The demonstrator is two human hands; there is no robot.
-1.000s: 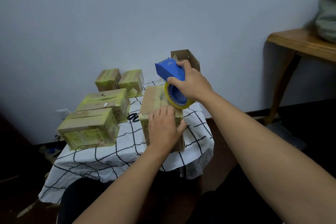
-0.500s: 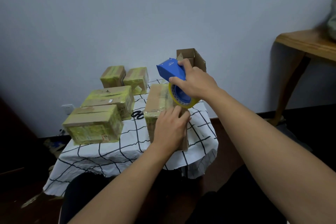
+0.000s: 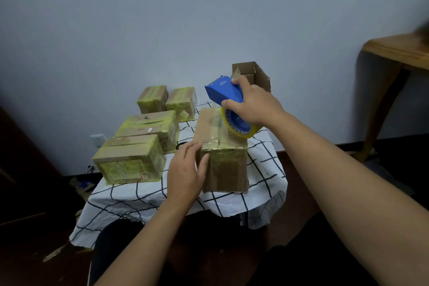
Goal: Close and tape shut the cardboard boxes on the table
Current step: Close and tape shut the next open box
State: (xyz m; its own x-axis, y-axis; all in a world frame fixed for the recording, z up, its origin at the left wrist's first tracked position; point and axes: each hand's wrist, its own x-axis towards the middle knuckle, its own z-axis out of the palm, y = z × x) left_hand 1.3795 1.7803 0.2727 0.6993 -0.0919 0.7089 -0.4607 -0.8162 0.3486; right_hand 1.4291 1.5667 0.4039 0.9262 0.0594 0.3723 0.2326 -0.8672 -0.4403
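Gripping the blue tape dispenser (image 3: 224, 91), the right hand (image 3: 254, 104) has its fingers (image 3: 239, 81) curled round the body, the yellow roll just above the far top of the cardboard box (image 3: 220, 146) being sealed. The left hand (image 3: 185, 172) has loosely spread fingers (image 3: 191, 150) pressed on the box's near left corner. If that hold slackens, the box could slide on the checked tabletop (image 3: 267, 169) cloth and the strip run crooked — or wrinkle. Beyond the right fingers an open box (image 3: 260, 74) stands untaped, contents hidden; left of the left fingers sit four taped boxes (image 3: 130, 160).
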